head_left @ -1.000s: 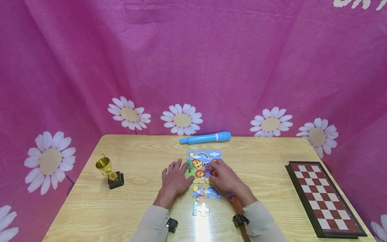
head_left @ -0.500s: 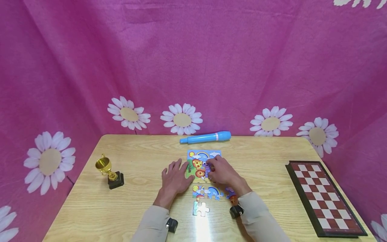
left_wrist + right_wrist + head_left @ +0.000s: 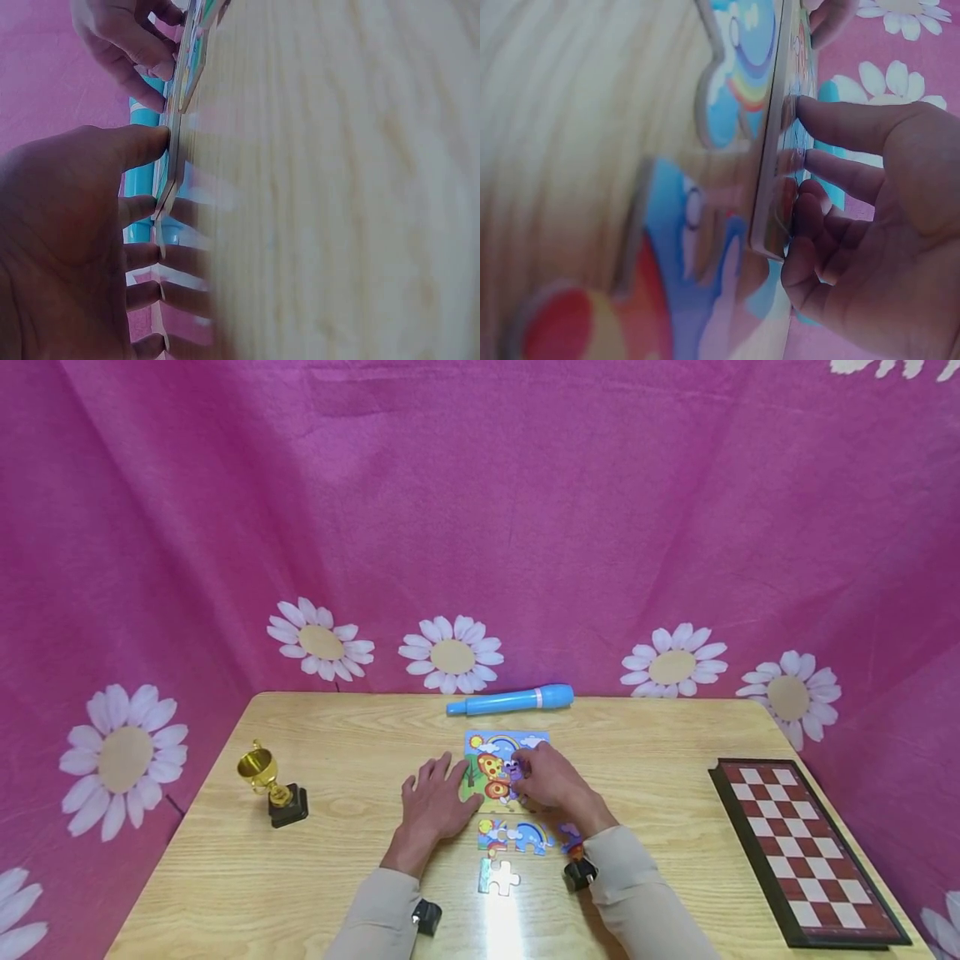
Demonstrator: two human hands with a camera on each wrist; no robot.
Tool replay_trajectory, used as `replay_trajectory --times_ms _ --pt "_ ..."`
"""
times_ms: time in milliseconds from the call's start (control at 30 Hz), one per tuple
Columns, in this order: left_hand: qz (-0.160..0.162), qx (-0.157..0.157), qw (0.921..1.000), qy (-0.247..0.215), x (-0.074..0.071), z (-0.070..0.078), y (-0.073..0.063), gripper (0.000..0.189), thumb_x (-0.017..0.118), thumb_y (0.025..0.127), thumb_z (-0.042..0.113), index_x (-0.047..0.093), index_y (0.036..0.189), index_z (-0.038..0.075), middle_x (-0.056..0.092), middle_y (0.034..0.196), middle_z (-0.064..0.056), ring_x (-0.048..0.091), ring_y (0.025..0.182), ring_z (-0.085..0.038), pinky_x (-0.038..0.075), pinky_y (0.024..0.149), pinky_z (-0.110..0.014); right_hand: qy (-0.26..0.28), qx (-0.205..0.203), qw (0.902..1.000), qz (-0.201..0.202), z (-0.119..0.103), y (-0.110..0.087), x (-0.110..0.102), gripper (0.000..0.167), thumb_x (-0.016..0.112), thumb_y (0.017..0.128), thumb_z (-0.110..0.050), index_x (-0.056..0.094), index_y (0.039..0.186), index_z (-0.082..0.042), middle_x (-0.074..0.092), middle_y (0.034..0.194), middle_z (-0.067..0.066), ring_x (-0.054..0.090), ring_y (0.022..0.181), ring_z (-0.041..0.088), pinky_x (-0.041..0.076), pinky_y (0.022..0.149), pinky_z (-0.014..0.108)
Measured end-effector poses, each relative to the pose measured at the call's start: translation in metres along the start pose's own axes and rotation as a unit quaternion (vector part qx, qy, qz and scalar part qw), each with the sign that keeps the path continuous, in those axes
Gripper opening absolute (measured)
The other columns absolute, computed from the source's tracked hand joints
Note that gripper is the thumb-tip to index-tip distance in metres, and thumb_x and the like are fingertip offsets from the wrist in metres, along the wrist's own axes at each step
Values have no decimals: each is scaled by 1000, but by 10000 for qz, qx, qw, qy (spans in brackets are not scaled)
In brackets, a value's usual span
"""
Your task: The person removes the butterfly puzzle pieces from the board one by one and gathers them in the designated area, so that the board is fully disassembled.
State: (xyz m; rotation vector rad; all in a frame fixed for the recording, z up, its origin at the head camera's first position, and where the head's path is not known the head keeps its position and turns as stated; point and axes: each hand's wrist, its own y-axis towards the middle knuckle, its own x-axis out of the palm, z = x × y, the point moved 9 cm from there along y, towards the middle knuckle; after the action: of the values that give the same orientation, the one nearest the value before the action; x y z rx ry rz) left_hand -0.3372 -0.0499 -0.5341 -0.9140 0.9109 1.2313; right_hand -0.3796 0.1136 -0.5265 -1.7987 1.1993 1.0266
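A butterfly jigsaw puzzle (image 3: 491, 767) lies flat near the middle of the table. My left hand (image 3: 437, 797) rests at its left edge with the fingers spread. In the left wrist view the thumb (image 3: 146, 144) touches the puzzle's near edge. My right hand (image 3: 558, 783) reaches over the puzzle's right half and hides part of it. Its thumb (image 3: 840, 120) and index finger touch the puzzle's surface, a gap between their tips, while the other fingers bend inward. Several loose jigsaw pieces lie nearer me, including a rainbow piece (image 3: 531, 838) and a pale piece (image 3: 498, 878).
Behind the puzzle lies a blue microphone-shaped thing (image 3: 510, 701). A gold trophy cup (image 3: 258, 768) on a black base stands at the left. On the right lies a red and white checkered board (image 3: 806, 852). A pink flowered cloth (image 3: 540, 543) hangs behind the table (image 3: 337, 860).
My right hand has shifted slightly up and left over the puzzle, and its forearm has swung inward. The left hand stays in place.
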Motion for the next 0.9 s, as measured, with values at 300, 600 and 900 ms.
replay_trajectory --times_ms 300,600,900 --pt "-5 -44 10000 -17 2 -2 0 59 55 91 50 46 143 24 34 156 -9 30 142 -34 25 110 -62 -64 131 9999 -84 -1 8 0 40 78 77 -21 66 115 -13 61 93 3 54 86 17 49 78 35" --pt "12 -43 10000 -41 2 -2 0 60 55 90 51 47 143 23 34 156 -9 30 142 -34 25 110 -62 -60 544 9980 -331 3 11 0 35 78 81 -22 65 113 -15 61 98 4 54 86 18 49 80 36" --pt "15 -33 10000 -56 0 -1 0 59 56 91 50 47 143 23 34 156 -10 30 142 -35 25 110 -62 70 734 9964 -429 3 12 2 33 72 85 -17 64 117 -14 55 103 6 51 90 20 47 84 39"
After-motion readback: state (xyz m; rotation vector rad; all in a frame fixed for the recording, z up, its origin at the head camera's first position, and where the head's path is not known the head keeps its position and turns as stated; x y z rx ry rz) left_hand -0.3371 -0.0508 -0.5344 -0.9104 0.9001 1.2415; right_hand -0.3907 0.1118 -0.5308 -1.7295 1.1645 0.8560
